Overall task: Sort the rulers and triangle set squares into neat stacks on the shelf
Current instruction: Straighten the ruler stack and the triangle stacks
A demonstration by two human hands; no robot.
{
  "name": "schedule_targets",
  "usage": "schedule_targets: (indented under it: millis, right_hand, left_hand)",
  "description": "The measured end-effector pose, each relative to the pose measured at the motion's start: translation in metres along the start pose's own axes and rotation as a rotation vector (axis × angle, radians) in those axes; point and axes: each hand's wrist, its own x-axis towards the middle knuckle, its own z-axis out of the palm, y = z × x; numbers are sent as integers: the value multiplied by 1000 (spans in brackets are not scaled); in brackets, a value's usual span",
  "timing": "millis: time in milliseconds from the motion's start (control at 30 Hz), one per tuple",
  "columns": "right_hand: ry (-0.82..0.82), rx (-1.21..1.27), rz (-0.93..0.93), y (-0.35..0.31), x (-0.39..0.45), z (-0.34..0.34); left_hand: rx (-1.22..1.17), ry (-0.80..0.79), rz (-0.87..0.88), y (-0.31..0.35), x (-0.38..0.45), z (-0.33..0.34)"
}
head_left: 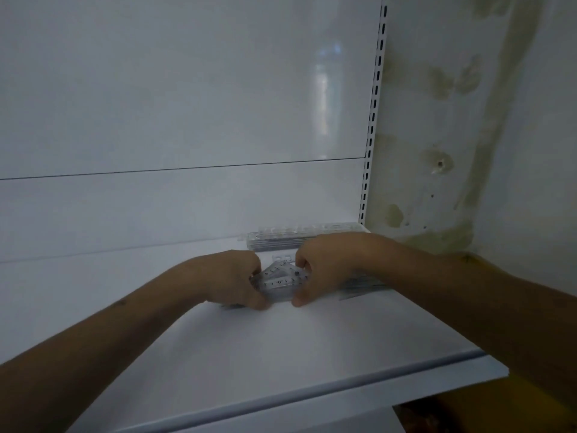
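Note:
On the white shelf point(237, 345), both my hands close around a small pile of clear plastic set squares point(279, 278) with black scale marks. My left hand point(232, 278) grips the pile's left side, fingers curled over it. My right hand point(324, 268) grips the right side, thumb at the front edge. Part of the pile is hidden under my fingers. Behind the hands, a neat stack of clear straight rulers point(299, 237) lies against the shelf's back panel. More clear pieces point(362, 284) show under my right wrist.
The white back panel point(187, 104) rises behind the shelf. A slotted upright point(373, 120) marks its right end, and a stained wall point(468, 135) lies beyond. The shelf's front lip point(312, 392) runs across the foreground.

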Motion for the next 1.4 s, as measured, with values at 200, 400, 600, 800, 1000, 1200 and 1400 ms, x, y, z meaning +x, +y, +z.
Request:
schedule_targets:
  millis: [200, 400, 600, 800, 1000, 1200, 1400]
  right_hand:
    - [4, 34, -33, -6, 11, -4]
    - [117, 11, -51, 0, -3, 6]
    - [134, -10, -82, -12, 0, 1]
    - [171, 38, -90, -9, -2, 5]
    - [172, 23, -90, 3, -13, 4]
    - [201, -73, -107, -8, -13, -1]
    - [198, -68, -86, -4, -20, -1]
  left_hand:
    - [-48, 51, 46, 16, 6, 3]
    - [31, 70, -28, -2, -6, 5]
    - [18, 87, 3, 15, 4, 4]
    - [86, 149, -21, 15, 0, 5]
    - [89, 70, -108, -1, -12, 2]
    - [93, 93, -123, 4, -3, 2]
    - [81, 87, -178, -9, -22, 3]
